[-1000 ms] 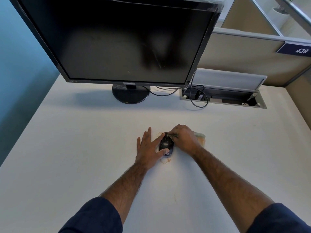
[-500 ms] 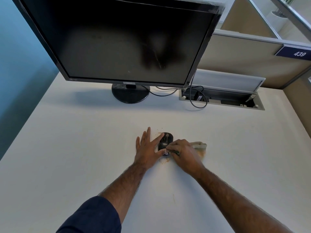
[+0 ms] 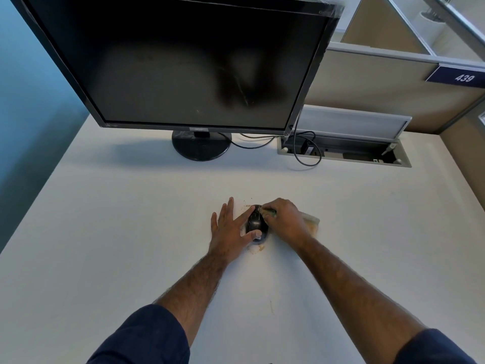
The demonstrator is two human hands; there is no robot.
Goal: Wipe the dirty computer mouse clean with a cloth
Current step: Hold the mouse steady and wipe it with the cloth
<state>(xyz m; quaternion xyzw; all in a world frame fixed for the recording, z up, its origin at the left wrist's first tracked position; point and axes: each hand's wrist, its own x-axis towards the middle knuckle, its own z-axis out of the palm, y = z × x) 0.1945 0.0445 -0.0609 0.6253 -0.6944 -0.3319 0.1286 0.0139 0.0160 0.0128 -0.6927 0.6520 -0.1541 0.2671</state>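
Observation:
A small black computer mouse (image 3: 256, 224) lies on the white desk (image 3: 131, 245) in the middle of the view. My left hand (image 3: 231, 231) lies flat on the desk beside it, fingers straight, with forefinger and thumb braced against the mouse's left side. My right hand (image 3: 284, 219) has its fingers curled round a pale, brown-stained cloth (image 3: 311, 223) and presses it on the mouse's far right end. Most of the cloth is hidden under that hand; a stained corner sticks out to the right. Brown crumbs and a smear lie on the desk around the mouse.
A large dark monitor (image 3: 183, 61) on a round black stand (image 3: 201, 146) rises behind the mouse. To its right is an open cable tray (image 3: 343, 153) set into the desk, with a black cable looping out. Beige partition walls close the right side.
My right hand with the cloth has moved from the near end of the mouse back up to its far end. My left hand has stayed in place against the mouse.

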